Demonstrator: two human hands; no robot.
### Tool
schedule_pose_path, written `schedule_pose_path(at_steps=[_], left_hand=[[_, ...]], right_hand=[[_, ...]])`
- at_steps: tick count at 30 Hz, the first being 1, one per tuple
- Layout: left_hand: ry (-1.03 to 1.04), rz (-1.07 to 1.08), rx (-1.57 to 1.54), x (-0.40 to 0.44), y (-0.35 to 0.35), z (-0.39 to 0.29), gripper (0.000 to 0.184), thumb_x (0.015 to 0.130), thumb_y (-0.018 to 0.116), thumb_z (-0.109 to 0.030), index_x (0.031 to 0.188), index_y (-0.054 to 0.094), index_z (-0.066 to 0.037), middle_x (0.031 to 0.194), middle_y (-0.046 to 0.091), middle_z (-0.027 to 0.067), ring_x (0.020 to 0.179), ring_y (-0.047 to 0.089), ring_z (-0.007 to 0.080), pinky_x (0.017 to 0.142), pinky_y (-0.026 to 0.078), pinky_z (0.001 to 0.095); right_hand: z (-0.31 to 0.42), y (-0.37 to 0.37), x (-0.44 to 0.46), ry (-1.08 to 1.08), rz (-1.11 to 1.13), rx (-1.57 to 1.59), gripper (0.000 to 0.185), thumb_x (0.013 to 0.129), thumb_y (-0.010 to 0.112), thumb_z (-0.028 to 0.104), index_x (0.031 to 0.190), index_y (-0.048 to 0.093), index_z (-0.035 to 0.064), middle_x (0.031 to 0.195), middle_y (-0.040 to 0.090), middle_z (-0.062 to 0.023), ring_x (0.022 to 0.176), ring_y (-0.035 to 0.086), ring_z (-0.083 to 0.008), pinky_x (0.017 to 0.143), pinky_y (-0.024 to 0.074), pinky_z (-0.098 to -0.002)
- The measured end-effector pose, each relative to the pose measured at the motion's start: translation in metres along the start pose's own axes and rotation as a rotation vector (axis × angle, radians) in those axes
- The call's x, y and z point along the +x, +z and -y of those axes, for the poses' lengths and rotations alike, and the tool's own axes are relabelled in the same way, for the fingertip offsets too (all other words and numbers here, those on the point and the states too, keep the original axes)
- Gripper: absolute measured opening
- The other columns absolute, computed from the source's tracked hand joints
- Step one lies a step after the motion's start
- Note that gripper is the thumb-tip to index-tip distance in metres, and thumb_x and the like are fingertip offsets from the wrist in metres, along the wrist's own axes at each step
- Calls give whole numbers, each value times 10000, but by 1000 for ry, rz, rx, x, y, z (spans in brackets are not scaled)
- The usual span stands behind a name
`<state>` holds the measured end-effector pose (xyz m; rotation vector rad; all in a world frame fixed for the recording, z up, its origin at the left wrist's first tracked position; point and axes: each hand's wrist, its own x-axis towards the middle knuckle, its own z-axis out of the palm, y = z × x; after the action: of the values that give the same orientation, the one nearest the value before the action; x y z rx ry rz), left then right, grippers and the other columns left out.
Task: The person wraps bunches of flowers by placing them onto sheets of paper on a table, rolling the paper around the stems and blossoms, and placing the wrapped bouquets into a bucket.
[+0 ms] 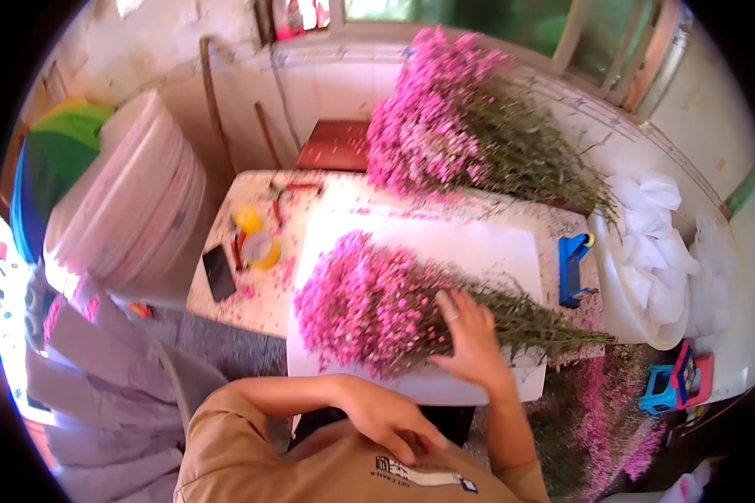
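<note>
A bunch of pink flowers (369, 302) lies on a large white sheet (419, 230), its blooms to the left and its green stems to the right. My right hand (474, 344), with a ring on one finger, rests over the bunch where blooms meet stems. Its fingers are stretched and apart, lying on the flowers rather than wrapped round them. My left hand (392, 423) is in front of my chest, close to the brown shirt (335, 469). Its fingers are loosely bent and somewhat apart, with nothing visible in them.
A second pink bunch (432, 126) lies at the table's back edge. A phone (219, 273), yellow tape roll (261, 250) and red-handled cutters (298, 186) are at left. A blue tape dispenser (573, 270) stands right, beside a white tub (675, 323). More flowers (600, 427) are below.
</note>
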<state>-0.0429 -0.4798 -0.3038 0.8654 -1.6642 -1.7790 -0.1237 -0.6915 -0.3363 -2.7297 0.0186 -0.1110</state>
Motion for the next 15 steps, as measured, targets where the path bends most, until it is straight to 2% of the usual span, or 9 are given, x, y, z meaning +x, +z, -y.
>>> schedule_pose_path(at_steps=[1, 2, 4, 5, 7, 8, 12, 13, 15], left_hand=[[-40, -112, -10, -19, 18, 12, 571, 1007, 678, -267, 1487, 492, -19, 1410, 614, 191, 1328, 569, 266, 1123, 430, 376], [-43, -343, -137, -33, 43, 52, 546, 1011, 677, -274, 1467, 518, -20, 1401, 626, 162, 1310, 576, 229, 1111, 441, 367], [-136, -728, -398, -52, 78, 88, 569, 1016, 675, -265, 1486, 487, -5, 1396, 626, 154, 1309, 569, 219, 1119, 434, 369], [-125, -825, -474, -59, 86, 107, 603, 1013, 680, -270, 1501, 458, 6, 1408, 614, 163, 1323, 558, 226, 1126, 426, 372], [-37, -1013, -679, -62, 97, 129, 687, 1000, 698, -290, 1529, 395, 27, 1441, 583, 179, 1352, 534, 241, 1141, 411, 378], [33, -1100, -804, -65, 98, 130, 737, 991, 711, -305, 1542, 362, 38, 1461, 564, 186, 1366, 522, 250, 1148, 404, 382], [160, -1158, -1077, -74, 96, 132, 1014, 932, 767, -395, 1616, 140, 15, 1542, 465, 220, 1363, 515, 302, 1091, 468, 445], [191, -1162, -1094, -75, 96, 130, 1014, 932, 767, -395, 1616, 140, 15, 1542, 465, 220, 1363, 515, 302, 1091, 468, 445], [262, -1232, -1217, -81, 90, 126, 1016, 902, 796, -413, 1624, 173, -66, 1516, 478, 201, 1328, 531, 298, 1028, 511, 499]], right_hand=[[3, -12, 4, 6, 56, 11, 1195, 676, 910, 424, 1633, 235, 186, 1616, 323, -230, 1510, 293, -400, 1201, 202, -626], [12, -30, 7, -14, 47, -28, 1112, 696, 906, 439, 1592, 330, 118, 1519, 465, -239, 1452, 411, -385, 1193, 274, -565], [32, -53, 18, 73, -71, 141, 948, 775, 866, 468, 1522, 456, 53, 1390, 597, -237, 1372, 525, -350, 1171, 346, -480], [41, -52, 30, 62, -35, 116, 948, 775, 866, 468, 1522, 456, 53, 1390, 597, -237, 1372, 525, -350, 1171, 346, -480], [54, -42, 61, -13, -390, 377, 804, 865, 781, 529, 1406, 563, -25, 1303, 663, -216, 1310, 586, -315, 1136, 393, -416], [60, -37, 83, 5, -378, 403, 791, 910, 712, 567, 1394, 563, -41, 1321, 656, -213, 1318, 576, -310, 1130, 396, -411], [41, -8, 213, 287, -105, 462, 796, 1018, 500, 635, 1386, 566, -68, 1397, 607, -246, 1349, 545, -320, 1131, 389, -367], [38, 2, 239, 397, 30, 430, 789, 1033, 470, 630, 1394, 568, -65, 1402, 601, -261, 1355, 539, -332, 1140, 379, -360], [32, 57, 266, 350, 60, 306, 831, 1018, 454, 667, 1336, 608, -85, 1344, 629, -286, 1326, 560, -366, 1133, 385, -368]])
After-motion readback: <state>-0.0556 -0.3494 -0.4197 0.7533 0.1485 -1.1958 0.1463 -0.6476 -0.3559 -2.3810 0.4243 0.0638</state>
